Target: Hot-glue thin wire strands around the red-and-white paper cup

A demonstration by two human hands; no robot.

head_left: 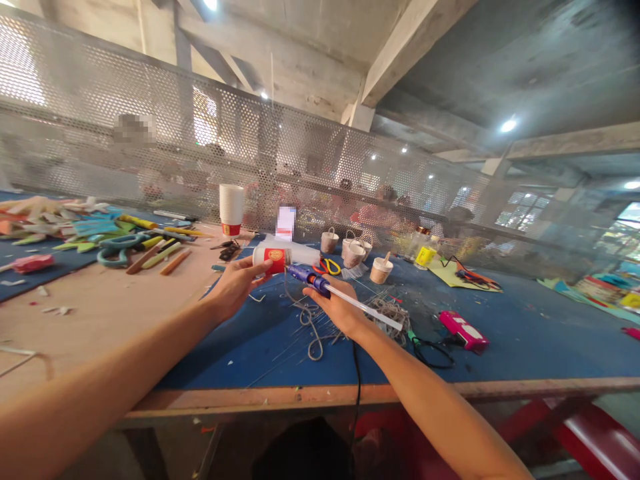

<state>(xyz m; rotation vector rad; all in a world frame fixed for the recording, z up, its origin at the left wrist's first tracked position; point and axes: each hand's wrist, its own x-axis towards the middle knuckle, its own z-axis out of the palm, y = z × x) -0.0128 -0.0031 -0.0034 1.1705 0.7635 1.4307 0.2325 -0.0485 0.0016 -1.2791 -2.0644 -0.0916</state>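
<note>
The left hand [234,288] pinches a cup [274,260] tipped on its side above the blue mat [225,365], while the right hand [336,305] wraps around a glue gun [306,275], its nozzle right beside the cup — whether they touch, I cannot tell. Behind the cup, to its left, rises a stack [231,205] — upright; scissors [330,266] lie to its right.

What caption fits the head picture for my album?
The left hand holds a paper cup while the right hand grips a glue gun.
</note>
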